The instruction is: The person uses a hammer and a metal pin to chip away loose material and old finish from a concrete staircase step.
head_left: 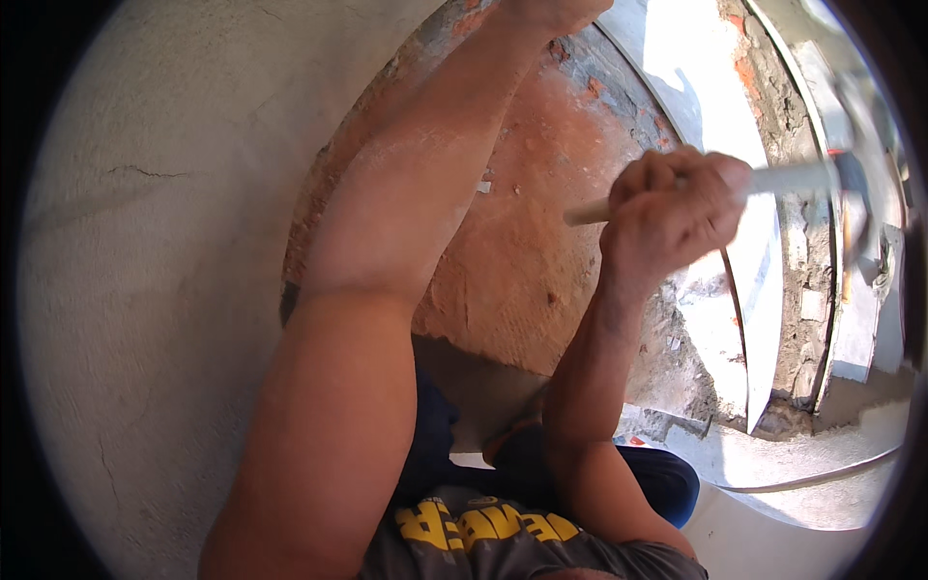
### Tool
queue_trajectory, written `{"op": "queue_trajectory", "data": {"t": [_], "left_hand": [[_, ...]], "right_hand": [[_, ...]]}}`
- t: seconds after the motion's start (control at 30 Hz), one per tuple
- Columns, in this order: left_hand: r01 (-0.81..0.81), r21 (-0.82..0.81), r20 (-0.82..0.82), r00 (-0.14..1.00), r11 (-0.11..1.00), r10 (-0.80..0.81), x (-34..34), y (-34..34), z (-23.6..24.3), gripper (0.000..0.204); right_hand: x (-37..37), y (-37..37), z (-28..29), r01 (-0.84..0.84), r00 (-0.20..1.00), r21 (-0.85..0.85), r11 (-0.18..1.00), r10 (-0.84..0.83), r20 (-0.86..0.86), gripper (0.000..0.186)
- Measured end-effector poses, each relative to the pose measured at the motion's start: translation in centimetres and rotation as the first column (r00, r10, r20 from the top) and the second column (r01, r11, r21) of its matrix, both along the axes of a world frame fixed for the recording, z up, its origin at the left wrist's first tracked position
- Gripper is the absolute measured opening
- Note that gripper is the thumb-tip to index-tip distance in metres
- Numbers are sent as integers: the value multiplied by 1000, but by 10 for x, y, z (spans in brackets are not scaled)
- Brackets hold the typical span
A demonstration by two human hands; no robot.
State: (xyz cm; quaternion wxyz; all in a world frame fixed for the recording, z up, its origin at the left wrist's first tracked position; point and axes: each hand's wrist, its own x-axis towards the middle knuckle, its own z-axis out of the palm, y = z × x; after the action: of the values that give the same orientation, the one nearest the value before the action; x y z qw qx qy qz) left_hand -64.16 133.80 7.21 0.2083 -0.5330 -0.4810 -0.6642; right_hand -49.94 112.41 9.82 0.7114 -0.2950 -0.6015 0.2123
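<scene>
Cracked grey plaster [145,242] fills the left of my remote view, beside a dusty reddish surface [527,280]. On the right, I see the right hand [681,198] clenched around a hammer [793,178], in front of a sunlit pale strip [759,253]. Its long axis runs nearly level, butt pointing left, head right and slightly higher. The shaft looks pale, the head dark (too blurred for me to outline). The left hand [559,12] is cut off at the top; I cannot tell its grip.

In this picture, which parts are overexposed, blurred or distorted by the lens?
Head view: sunlight whitens the pale strip at right; head view: the tool in the right hand has a blurred far end, probably from motion; head view: long edges at right curve.
</scene>
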Motion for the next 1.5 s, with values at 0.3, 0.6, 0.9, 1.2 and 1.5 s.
{"op": "queue_trajectory", "data": {"t": [0.3, 0.6, 0.9, 1.2, 1.5], "left_hand": [[1, -22, -22, 1000, 1000, -2, -22, -10, 4, 37], [157, -310, -106, 974, 938, -198, 5, -32, 21, 33], [193, -423, 92, 981, 885, -170, -9, -43, 32, 34], [99, -311, -91, 987, 945, -133, -12, -19, 21, 33], [161, -387, 46, 987, 908, -155, -8, -21, 24, 37]], "right_hand": [[-5, -40, 37, -67, 993, -43, 997, 62, -105, 45], [3, -57, 34, -30, 990, -276, 961, -9, -140, 50], [-4, -1, 19, -38, 980, -279, 960, 90, 177, 42], [15, 1, 30, -17, 991, -268, 963, 53, 124, 45], [5, -13, 41, -80, 996, -87, 993, 76, -56, 45]]}}
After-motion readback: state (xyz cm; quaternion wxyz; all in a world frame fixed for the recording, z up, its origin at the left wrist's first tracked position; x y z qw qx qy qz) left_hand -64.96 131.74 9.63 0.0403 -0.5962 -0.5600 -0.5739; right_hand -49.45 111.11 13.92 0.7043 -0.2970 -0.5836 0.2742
